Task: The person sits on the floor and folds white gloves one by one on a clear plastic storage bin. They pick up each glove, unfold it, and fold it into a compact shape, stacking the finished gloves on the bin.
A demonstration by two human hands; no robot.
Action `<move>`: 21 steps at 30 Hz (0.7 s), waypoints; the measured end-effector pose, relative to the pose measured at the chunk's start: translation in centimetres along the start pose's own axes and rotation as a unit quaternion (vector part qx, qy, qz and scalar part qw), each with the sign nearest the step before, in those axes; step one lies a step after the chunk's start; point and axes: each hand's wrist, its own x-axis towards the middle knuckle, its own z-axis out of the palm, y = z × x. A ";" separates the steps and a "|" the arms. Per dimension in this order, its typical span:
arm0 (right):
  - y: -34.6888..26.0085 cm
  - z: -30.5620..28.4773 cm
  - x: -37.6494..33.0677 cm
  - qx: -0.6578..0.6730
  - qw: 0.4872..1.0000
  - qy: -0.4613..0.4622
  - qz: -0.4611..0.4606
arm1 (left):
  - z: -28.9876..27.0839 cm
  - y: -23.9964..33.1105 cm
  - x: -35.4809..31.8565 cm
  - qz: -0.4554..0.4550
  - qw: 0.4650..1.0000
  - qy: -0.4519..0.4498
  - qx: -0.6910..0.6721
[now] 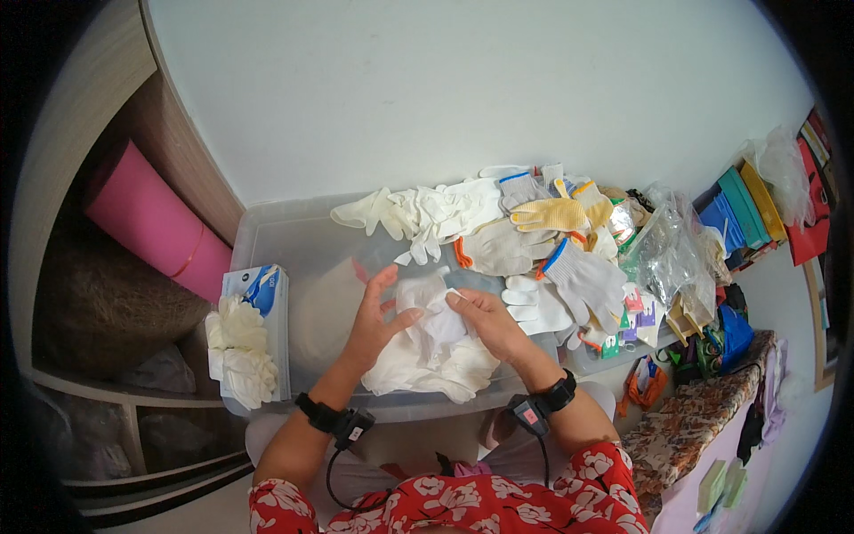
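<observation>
My right hand [487, 322] pinches a white glove [434, 307] between thumb and fingers over the middle of the translucent plastic bin lid or box [307, 311]. Just left of that glove, my left hand [374, 319] is open, fingers spread upward and its thumb at the glove's edge. Directly below both hands lies a loose heap of white gloves [431, 369]. Farther off, another pile of thin white gloves [445, 214] is spread along the back. To the left, a blue and white box [276, 334] has cream-white gloves [240, 351] lying on top.
Knitted work gloves [587, 280] with coloured cuffs and a yellow-coated glove [547, 214] are heaped at the right, beside clear plastic bags [667, 249]. A pink roll [156, 218] leans in the left shelf. A white wall [480, 89] rises behind.
</observation>
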 end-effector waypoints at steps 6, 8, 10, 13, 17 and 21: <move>-1.3 0.0 -1.1 -0.070 0.994 -0.081 0.029 | -0.2 -0.8 0.3 -0.197 0.931 -0.092 -0.294; -2.3 0.1 -1.7 -0.099 0.989 -0.101 0.040 | -0.4 -1.0 0.4 -0.246 0.912 -0.128 -0.303; -1.5 -0.9 -1.5 -0.138 0.982 -0.125 0.023 | -0.2 -1.0 0.4 -0.265 0.904 -0.149 -0.302; -2.0 -1.2 -2.0 -0.145 0.979 -0.139 0.036 | 0.3 -0.3 0.1 -0.251 0.910 -0.157 -0.290; -2.5 -3.2 -2.1 -0.151 0.973 -0.161 0.072 | 0.4 0.1 -0.4 -0.252 0.914 -0.167 -0.271; -3.2 -5.8 -2.4 -0.196 0.963 -0.171 0.064 | 1.0 -0.8 -1.7 -0.299 0.898 -0.223 -0.235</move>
